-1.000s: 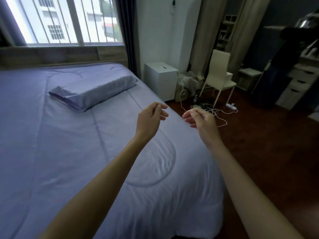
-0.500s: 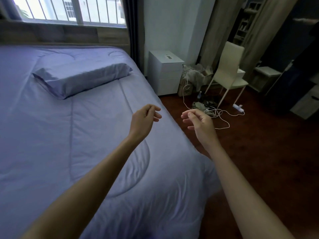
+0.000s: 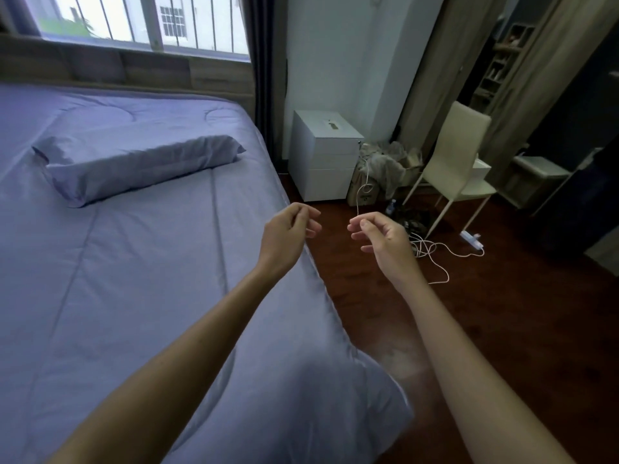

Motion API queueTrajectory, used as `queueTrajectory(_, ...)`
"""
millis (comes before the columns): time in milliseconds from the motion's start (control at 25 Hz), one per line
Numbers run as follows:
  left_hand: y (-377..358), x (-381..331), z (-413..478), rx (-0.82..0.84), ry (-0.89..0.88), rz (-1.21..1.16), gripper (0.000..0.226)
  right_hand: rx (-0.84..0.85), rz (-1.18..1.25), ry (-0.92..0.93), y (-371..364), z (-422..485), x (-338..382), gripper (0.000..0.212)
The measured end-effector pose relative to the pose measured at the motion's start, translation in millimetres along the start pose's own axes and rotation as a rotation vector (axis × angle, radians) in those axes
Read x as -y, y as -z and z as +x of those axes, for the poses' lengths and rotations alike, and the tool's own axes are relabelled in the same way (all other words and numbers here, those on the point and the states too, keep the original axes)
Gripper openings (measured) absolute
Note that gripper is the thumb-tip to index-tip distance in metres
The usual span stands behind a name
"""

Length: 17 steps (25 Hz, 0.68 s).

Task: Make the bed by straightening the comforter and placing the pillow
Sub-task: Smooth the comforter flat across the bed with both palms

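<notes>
A home bedroom: a wide bed under a lavender quilted comforter (image 3: 140,279) with a matching pillow (image 3: 134,167), a barred window (image 3: 140,21) behind the wooden headboard (image 3: 134,70), a white drawer nightstand (image 3: 323,155), a cream chair (image 3: 459,155), dark wooden floor (image 3: 519,313).

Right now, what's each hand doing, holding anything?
Left hand: open, fingers loosely curled, holding nothing, raised over the comforter edge.
Right hand: open, fingers loosely curled, holding nothing, out over the floor.
</notes>
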<state>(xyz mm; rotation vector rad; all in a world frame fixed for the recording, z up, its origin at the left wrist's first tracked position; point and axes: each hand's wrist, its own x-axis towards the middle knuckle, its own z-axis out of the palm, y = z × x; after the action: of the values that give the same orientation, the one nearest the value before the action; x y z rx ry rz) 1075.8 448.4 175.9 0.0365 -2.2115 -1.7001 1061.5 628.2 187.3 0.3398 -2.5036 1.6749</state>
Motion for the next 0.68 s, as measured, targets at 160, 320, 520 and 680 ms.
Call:
queueTrajectory(160,-57.3,-2.9,22.8,-0.046,-0.001,-0.029,0.029,0.031,0.012,0.036,43.7,41.1,-30.8,0.024)
queueTrajectory(320,-139.3,-0.6,37.7,-0.15,0.05,-0.039,0.029,0.145,-0.011,0.067,107.1,82.3,-73.2,0.024)
queueTrajectory(520,-225.0,-15.2,61.2,-0.307,0.109,-0.04,0.029,0.281,-0.021,0.119,177.2,134.3,-115.1,0.025)
queueTrajectory(680,-251.5,-21.1,81.9,-0.375,0.14,-0.023,0.029,0.321,0.023,0.143,194.9,180.5,-140.1,0.025)
